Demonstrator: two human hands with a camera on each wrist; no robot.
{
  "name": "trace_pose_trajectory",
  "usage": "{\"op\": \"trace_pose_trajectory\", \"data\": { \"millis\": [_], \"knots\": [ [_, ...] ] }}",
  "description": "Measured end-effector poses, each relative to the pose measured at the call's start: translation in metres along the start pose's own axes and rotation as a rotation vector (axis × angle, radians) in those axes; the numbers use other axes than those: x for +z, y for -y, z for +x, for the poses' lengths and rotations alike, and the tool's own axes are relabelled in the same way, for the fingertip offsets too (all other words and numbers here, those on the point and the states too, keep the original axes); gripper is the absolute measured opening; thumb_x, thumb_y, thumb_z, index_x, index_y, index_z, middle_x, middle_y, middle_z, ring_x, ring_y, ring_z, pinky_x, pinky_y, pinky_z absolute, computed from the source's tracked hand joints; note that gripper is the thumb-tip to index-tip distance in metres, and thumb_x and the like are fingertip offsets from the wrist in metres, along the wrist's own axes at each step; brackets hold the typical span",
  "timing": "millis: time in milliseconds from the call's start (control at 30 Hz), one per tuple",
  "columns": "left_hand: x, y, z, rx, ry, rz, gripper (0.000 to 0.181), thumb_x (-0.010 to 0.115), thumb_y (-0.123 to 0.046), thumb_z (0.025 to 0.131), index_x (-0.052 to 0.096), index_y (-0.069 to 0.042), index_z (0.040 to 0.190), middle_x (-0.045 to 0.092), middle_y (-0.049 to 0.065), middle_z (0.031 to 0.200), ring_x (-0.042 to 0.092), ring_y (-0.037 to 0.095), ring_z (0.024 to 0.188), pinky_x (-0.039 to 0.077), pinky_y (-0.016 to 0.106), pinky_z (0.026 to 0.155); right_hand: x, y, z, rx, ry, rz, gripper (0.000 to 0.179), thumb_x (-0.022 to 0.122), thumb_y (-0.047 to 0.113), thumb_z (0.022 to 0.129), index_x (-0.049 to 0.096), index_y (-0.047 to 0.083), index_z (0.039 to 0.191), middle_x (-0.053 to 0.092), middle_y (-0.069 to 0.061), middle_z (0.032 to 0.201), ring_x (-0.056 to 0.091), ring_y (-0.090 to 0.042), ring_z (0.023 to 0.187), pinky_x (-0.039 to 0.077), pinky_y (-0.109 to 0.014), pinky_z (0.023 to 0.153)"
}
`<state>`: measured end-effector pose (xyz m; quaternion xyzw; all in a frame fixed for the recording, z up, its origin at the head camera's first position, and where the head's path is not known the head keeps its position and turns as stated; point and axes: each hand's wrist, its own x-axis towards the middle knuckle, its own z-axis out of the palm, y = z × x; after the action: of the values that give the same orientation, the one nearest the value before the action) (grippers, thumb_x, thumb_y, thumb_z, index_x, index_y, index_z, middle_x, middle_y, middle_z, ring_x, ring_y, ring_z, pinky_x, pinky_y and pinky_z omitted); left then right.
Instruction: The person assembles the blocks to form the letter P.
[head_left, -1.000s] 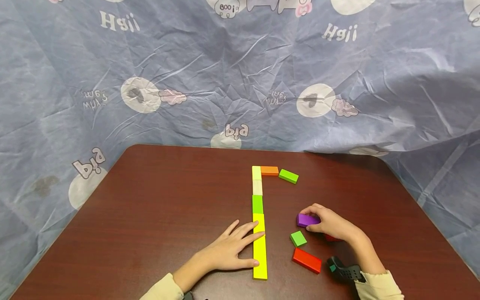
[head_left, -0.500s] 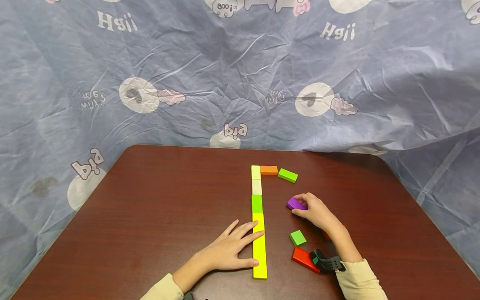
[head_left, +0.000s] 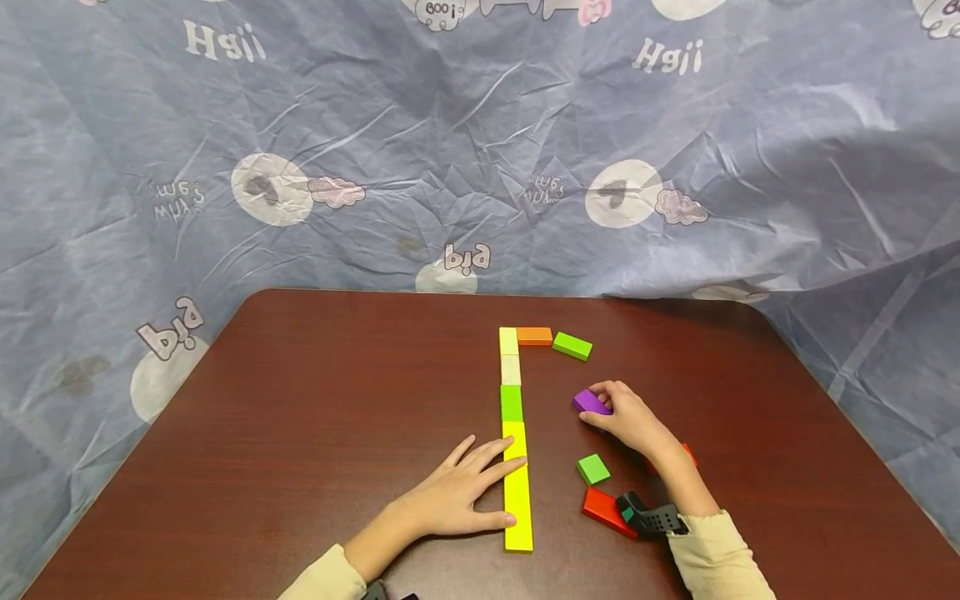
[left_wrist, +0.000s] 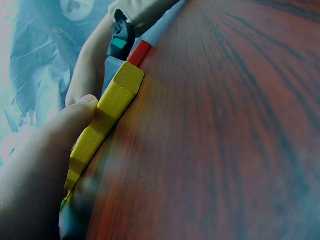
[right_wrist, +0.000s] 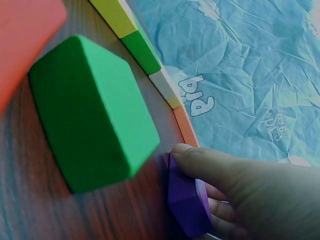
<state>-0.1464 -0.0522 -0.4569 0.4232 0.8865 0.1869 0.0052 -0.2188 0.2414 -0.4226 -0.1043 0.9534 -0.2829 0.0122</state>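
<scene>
Purple block (head_left: 589, 402) shifted fwd & a bit left vs 1 s ago, w/ R hand (head_left: 632, 421) pinching it btwn thumb & fingers; it's right of the row's green block (head_left: 512, 403), touching table (head_left: 337, 400) or not, can't tell. L hand (head_left: 453, 496) spread, fingertips on yellow strip (head_left: 518, 500). Table: dark red-brown, wood grain, rounded far corners. Behind: wrinkled grey-blue cloth (head_left: 450, 108), printed lettering, pink clouds.

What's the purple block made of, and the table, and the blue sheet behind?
Purple block: perhaps painted wood, smooth and matte, with flat, evenly coloured faces; plastic is possible.
Table: wood or wood-look laminate, lightly shiny, showing dark grain streaks.
Blue sheet: thin cloth or plastic, softly shiny, full of creases.
</scene>
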Motion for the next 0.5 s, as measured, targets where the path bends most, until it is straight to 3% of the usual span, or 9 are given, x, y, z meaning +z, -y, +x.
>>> {"op": "trace_pose_trajectory", "data": {
  "millis": [233,500],
  "knots": [
    [-0.001,0.000,0.000,-0.004,0.004,-0.008,0.068,0.036,-0.065,0.087,0.025,-0.030,0.144,0.018,-0.003,0.152,0.019,0.010,0.139,0.012,0.048,0.114,-0.005,0.000,-0.003,0.000,0.045,0.006,0.053,0.064,0.033,0.082,0.050,-0.006,0.115,0.052,-0.016,0.102,0.050,-0.023,0.089,0.044,-0.033,0.076],
    [-0.001,-0.001,0.000,-0.007,0.012,-0.024,0.067,0.037,-0.064,0.086,0.025,-0.030,0.143,0.018,-0.003,0.152,0.020,0.011,0.139,0.013,0.049,0.113,-0.014,0.004,-0.011,-0.020,0.120,0.014,0.052,0.065,0.024,0.080,0.049,-0.009,0.117,0.052,-0.019,0.103,0.052,-0.026,0.092,0.047,-0.037,0.081]
  ]
}}
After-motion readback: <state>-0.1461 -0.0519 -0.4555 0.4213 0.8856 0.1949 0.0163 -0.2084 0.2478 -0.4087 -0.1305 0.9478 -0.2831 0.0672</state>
